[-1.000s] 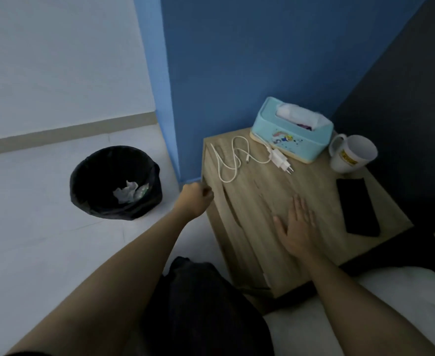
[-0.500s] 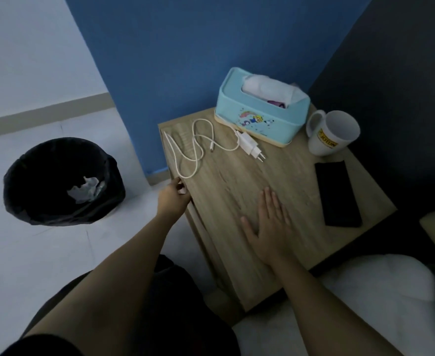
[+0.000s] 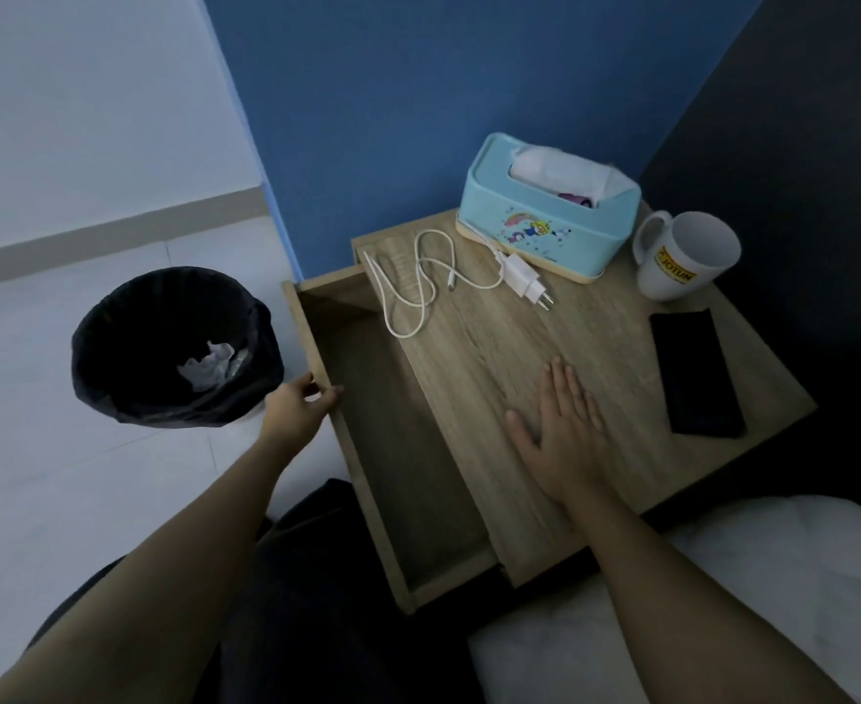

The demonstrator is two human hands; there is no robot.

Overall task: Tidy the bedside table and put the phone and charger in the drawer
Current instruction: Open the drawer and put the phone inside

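Observation:
The wooden bedside table (image 3: 494,348) has its drawer (image 3: 392,449) pulled out to the left, and nothing shows inside it. My left hand (image 3: 298,406) grips the drawer's front edge. My right hand (image 3: 560,429) lies flat, fingers apart, on the table top. A white charger (image 3: 522,276) with its looped cable (image 3: 413,292) lies at the back left of the top. The black phone (image 3: 695,373) lies face up near the right edge, apart from my right hand.
A light blue tissue box (image 3: 545,215) stands at the back against the blue wall. A white mug (image 3: 687,256) sits to its right. A black-lined bin (image 3: 174,348) with crumpled paper stands on the floor left of the drawer. White bedding (image 3: 723,602) lies at the lower right.
My left hand has pulled the drawer out to the left; it was shut before. My right hand stays flat on the top.

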